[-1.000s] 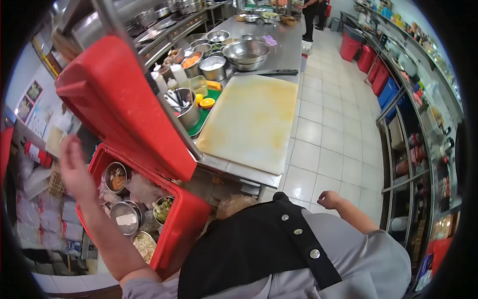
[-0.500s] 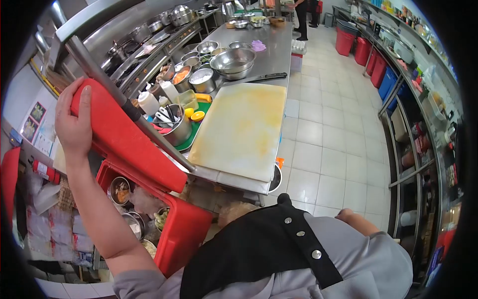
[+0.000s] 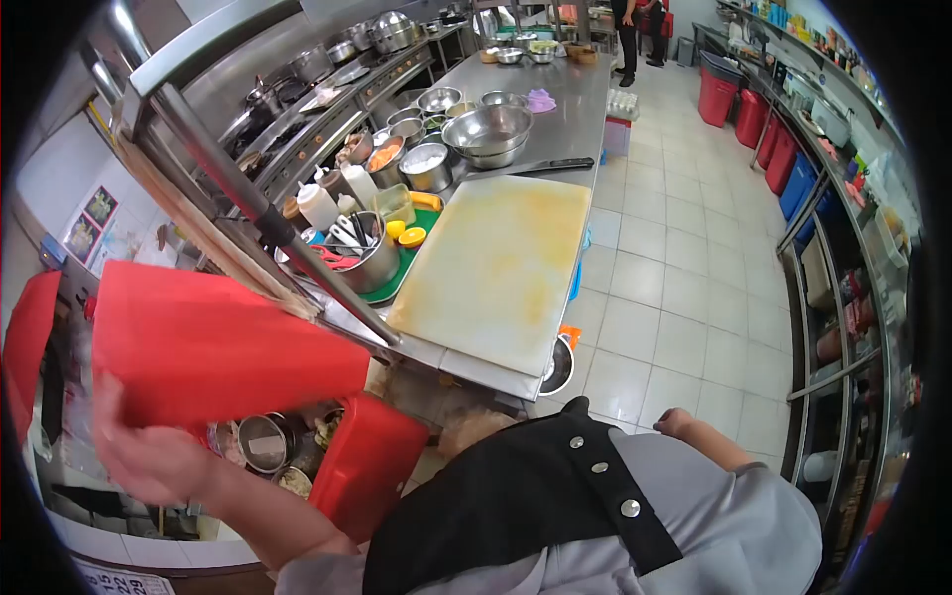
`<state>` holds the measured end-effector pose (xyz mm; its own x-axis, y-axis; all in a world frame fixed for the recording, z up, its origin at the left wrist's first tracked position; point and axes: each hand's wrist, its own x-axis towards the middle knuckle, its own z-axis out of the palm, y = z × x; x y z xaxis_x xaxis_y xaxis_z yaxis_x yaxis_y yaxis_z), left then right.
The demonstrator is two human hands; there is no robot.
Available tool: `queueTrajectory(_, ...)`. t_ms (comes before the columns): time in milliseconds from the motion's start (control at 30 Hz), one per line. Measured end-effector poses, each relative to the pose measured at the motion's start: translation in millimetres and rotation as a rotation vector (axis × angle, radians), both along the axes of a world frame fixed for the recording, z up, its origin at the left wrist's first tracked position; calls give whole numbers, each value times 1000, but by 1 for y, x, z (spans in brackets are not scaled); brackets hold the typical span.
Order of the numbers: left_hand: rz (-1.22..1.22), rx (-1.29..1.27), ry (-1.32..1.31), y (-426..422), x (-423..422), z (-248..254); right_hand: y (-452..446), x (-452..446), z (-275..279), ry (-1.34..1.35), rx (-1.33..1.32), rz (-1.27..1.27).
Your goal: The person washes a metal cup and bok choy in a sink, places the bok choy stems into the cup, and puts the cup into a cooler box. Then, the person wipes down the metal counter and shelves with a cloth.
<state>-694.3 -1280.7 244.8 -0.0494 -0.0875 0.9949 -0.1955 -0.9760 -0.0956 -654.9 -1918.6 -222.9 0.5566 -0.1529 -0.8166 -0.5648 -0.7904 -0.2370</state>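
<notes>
My left hand, blurred by motion, grips the near left edge of a red cooler lid. The lid is tilted over a red cooler box, covering part of its opening. Inside the box, a metal pot and a bowl of pale chopped food still show. Down by my right side hangs my right hand, its fingers curled closed with nothing seen in them. It is near my apron, above the tiled floor.
A steel table carries a large cutting board, a knife, steel bowls and a utensil pot. A table post rises beside the lid. Shelving lines the right; people stand far back.
My left hand has come down and nearer, swinging the red lid from upright against the post to low over the box. My right hand stays at my side.
</notes>
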Motion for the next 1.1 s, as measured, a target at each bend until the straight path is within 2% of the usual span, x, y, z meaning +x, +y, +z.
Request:
queueTrajectory(33,-280,28,-39,-26,0,-15,-1,4,-1,12,-3,-21)
queueTrajectory(100,-317,-74,456,-68,3,-63,-7,17,-5,22,-10,-64)
queueTrajectory(133,-449,-287,631,-69,6,-95,-9,20,-7,18,-9,-68)
queueTrajectory(167,-440,-391,803,-69,2,-123,-12,21,-8,15,-9,-74)
queueTrajectory(233,-436,-483,952,-72,-5,-187,-10,22,-12,8,-6,-84)
queueTrajectory(300,-577,-617,1164,-65,-21,-251,-3,14,-7,7,-8,-97)
queueTrajectory(333,-573,-688,1271,-57,-32,-286,3,9,-3,29,-11,-94)
queueTrajectory(400,-547,-906,1445,-51,-44,-321,17,1,5,71,-17,-88)
queueTrajectory(433,-516,-1056,1514,-50,-47,-326,19,-5,-2,98,-31,-78)
queueTrajectory(467,-506,-1057,1506,-49,-45,-324,21,-7,-12,122,-46,-68)
queueTrajectory(633,-598,-700,1603,-27,-12,-331,32,-23,-20,120,-65,-82)
queueTrajectory(700,-700,-743,1638,-32,-1,-326,43,-36,-6,72,-72,-127)
queueTrajectory(800,-782,-613,1680,-46,18,-318,51,-53,8,-2,-33,-103)
queueTrajectory(933,-786,-557,1720,-79,36,-301,37,-74,-1,58,-41,-94)
queueTrajectory(1100,-793,-539,1780,-120,49,-312,-15,-96,-12,113,-43,-229)
